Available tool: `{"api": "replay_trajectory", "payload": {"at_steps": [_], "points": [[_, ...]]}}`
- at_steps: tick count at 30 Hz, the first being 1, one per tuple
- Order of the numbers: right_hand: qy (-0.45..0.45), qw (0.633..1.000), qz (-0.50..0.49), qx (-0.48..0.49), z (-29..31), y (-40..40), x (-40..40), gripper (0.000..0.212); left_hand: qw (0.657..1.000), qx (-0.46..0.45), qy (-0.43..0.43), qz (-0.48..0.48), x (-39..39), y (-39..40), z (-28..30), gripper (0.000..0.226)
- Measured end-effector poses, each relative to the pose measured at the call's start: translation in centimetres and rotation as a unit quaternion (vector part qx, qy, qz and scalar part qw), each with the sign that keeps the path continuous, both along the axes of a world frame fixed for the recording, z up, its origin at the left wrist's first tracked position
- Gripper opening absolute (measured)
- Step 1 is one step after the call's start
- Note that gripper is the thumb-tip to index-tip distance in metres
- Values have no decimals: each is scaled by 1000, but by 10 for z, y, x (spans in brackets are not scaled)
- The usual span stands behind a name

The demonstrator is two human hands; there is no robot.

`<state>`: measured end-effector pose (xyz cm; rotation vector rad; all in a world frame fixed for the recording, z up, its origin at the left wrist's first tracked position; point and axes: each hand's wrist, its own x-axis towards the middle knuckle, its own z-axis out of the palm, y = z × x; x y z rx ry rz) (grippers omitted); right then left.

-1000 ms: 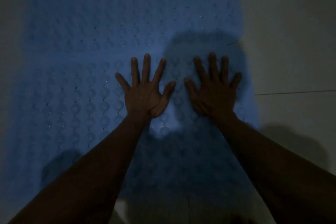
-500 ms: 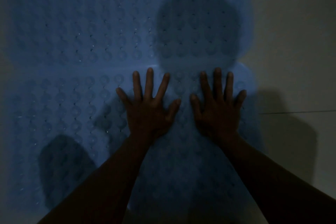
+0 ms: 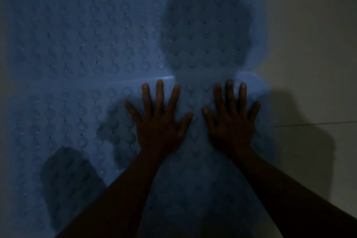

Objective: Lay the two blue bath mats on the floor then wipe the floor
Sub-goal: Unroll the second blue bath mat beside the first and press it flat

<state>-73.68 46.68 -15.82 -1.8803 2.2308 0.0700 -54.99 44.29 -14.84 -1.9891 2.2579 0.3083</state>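
My left hand (image 3: 158, 123) lies palm down with all five fingers fanned wide, flat on the near blue rubber bath mat with rows of round suction cups (image 3: 77, 121); it grips nothing, it only presses. My right hand (image 3: 230, 121) lies the same way just beside it at 3 o'clock, fingers spread, the two thumbs close but apart. Both hands sit on the right half of this near mat, with most of its surface stretching away from them toward 9 o'clock. My fingertips stop just short of its far edge, a paler strip running across at 12 o'clock. Past that edge lies the far blue suction-cup bath mat (image 3: 96, 31), flat, its near border meeting or slightly lapping the near one; in this dim light I cannot tell which. A rounded shadow falls across the far mat directly at 12 o'clock from my hands. The pale tiled floor (image 3: 309, 63) shows bare at 3 o'clock, just beyond my right little finger, with a thin grout line (image 3: 313, 124) crossing it.
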Motion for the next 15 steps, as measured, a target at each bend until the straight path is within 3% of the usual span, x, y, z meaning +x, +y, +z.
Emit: {"api": "replay_trajectory", "payload": {"at_steps": [8, 13, 15], "points": [[-12, 999, 6, 41, 9, -2, -1, 72, 999, 48, 8, -5, 2, -1, 5, 78], [-104, 979, 5, 173, 57, -26, -14, 72, 976, 215, 44, 9, 9, -29, 55, 77], [-161, 965, -31, 203, 85, -24, -10, 70, 969, 239, 53, 42, 17, -32, 92, 75]]}}
